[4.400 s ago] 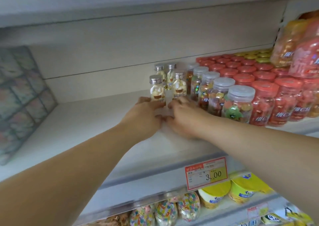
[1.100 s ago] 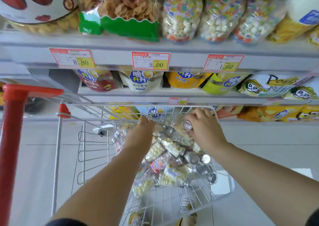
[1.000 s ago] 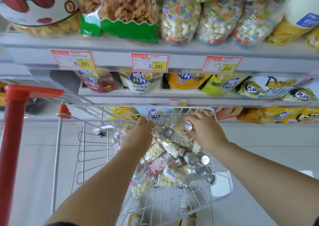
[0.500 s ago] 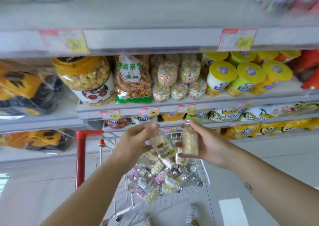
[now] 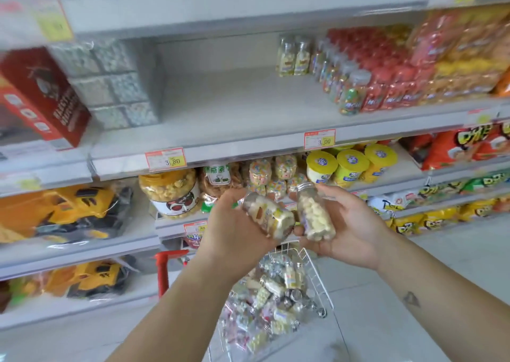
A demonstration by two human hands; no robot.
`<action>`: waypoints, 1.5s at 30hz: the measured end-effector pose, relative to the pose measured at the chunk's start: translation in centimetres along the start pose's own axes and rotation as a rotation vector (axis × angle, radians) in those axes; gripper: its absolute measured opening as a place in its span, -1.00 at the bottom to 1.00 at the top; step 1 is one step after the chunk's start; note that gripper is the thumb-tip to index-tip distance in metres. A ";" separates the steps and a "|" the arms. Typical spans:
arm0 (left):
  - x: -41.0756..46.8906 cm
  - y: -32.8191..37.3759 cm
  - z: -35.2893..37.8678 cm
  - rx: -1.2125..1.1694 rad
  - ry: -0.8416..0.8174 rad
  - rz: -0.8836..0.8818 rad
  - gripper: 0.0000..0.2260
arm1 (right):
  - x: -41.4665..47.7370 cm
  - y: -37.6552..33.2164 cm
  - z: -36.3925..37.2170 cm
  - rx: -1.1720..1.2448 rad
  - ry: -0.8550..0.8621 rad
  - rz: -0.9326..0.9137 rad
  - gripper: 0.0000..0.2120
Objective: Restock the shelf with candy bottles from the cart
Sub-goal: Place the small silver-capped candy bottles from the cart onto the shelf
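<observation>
Currently: left hand [image 5: 234, 232], fingers curled round one candy bottle [image 5: 269, 219]; right hand [image 5: 350, 229], fingers cupping a second bottle [image 5: 314, 215]. Both at 6 o'clock below the shelf [image 5: 234, 104], above the cart [image 5: 317, 274].

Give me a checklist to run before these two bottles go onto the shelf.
1. Grip of left hand on left bottle: ok.
2. Grip of right hand on right bottle: ok.
3. Bare space on the shelf, left of the shelf bottles: ok.
4. Held bottles upright for setting down: not ok, both are tilted.
5. Caps tight: cannot tell; the left bottle's cap is hidden.
6. Same product as the shelf bottles: cannot tell, too blurred.
</observation>
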State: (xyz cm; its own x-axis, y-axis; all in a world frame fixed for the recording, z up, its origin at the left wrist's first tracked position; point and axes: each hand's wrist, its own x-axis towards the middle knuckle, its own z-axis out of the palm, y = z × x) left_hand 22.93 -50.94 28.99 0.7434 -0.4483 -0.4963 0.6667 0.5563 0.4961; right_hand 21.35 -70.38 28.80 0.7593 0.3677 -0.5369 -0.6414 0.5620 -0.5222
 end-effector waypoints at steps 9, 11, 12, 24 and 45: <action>2.4 2.6 4.6 0.314 -0.069 0.293 -0.79 | 0.5 -7.0 0.1 -0.122 -0.042 -0.212 -0.77; 4.4 3.8 5.7 0.509 0.036 0.415 -0.84 | 2.3 -9.9 0.4 -0.339 0.048 -0.435 -0.89; 5.3 4.4 6.3 0.589 0.073 0.469 -0.85 | 3.4 -11.3 0.6 -0.466 0.102 -0.533 -0.93; 15.5 10.8 8.0 1.025 0.395 0.799 -0.54 | 14.8 -19.0 0.6 -1.268 0.658 -0.847 -0.44; 16.1 9.2 6.2 1.728 0.409 0.793 -0.79 | 9.8 -15.0 -2.9 -1.897 0.444 -0.904 -0.75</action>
State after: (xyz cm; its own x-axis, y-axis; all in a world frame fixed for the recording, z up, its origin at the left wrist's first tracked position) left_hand 41.33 -57.38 29.94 0.9689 -0.1751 0.1746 -0.2451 -0.7743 0.5835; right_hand 38.10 -77.39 29.45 0.9527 0.1827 0.2430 0.2647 -0.8917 -0.3672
